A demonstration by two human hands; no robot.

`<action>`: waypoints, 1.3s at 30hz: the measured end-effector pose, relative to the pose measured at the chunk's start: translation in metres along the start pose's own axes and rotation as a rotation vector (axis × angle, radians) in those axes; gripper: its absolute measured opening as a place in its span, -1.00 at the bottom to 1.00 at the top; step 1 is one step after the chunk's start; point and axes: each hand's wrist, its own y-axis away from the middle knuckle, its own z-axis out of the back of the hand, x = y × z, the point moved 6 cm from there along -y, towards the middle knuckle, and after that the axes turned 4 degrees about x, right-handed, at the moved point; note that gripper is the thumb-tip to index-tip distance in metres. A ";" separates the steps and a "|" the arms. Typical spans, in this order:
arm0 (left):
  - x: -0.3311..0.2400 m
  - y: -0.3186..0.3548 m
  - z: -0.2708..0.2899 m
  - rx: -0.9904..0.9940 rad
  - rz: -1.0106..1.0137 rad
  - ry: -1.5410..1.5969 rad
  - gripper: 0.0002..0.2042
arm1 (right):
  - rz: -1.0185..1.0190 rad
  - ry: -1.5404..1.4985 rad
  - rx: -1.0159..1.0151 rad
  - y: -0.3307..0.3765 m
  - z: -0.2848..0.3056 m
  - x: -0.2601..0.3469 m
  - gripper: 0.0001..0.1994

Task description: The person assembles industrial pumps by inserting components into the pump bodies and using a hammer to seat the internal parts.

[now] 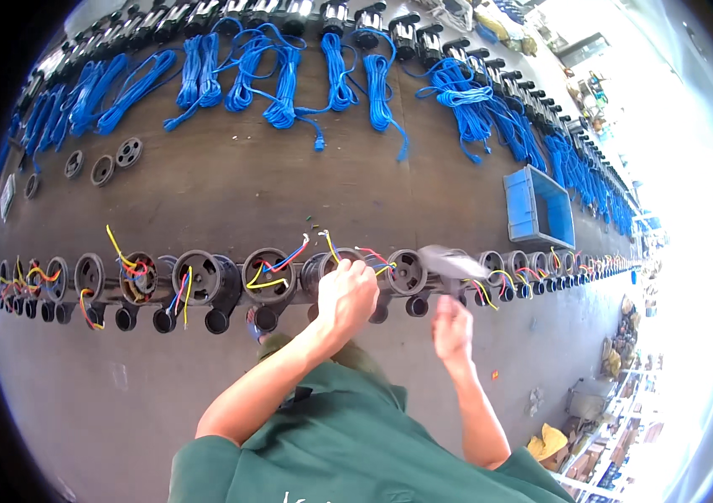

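My right hand (pixel 454 329) is closed around the handle of a hammer (pixel 455 262), whose grey head is smeared by motion. The head hovers over the row of dark round motor housings, hiding part of one. My left hand (pixel 346 295) is closed at another housing (pixel 312 270), fingers bunched over its rim. Whatever those fingers hold, if anything, is hidden. A yellow wire (pixel 331 246) sticks up just beyond that hand. To its left, a housing (pixel 269 273) has red, blue and yellow wires coming out. Right of the hand stands a housing with a spoked face (pixel 407 273).
The housings line the near edge of a long brown table (pixel 289 184). Bundled blue cords (pixel 335 80) lie along the far side, beside black and silver parts (pixel 333 17). A blue crate (pixel 526 205) stands at right. Loose round covers (pixel 102 171) lie at left.
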 end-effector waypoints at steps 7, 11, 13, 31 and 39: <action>-0.017 0.001 0.008 -0.036 0.070 -0.081 -0.87 | -0.099 0.169 0.204 -0.026 0.025 0.038 -0.44; -0.036 0.003 0.005 -0.100 0.150 -0.097 -0.89 | 0.004 0.054 0.197 -0.021 0.015 -0.001 -0.51; -0.044 0.009 -0.001 -0.141 0.217 -0.171 -0.89 | -0.027 0.056 0.290 -0.035 -0.004 -0.043 -0.44; -0.049 0.034 -0.131 -0.348 0.595 0.171 -0.24 | 0.122 -0.192 0.462 -0.047 0.152 -0.019 -0.57; -0.132 0.037 -0.156 0.585 0.982 1.246 -0.25 | -0.080 -0.281 0.282 -0.044 0.172 -0.068 -0.62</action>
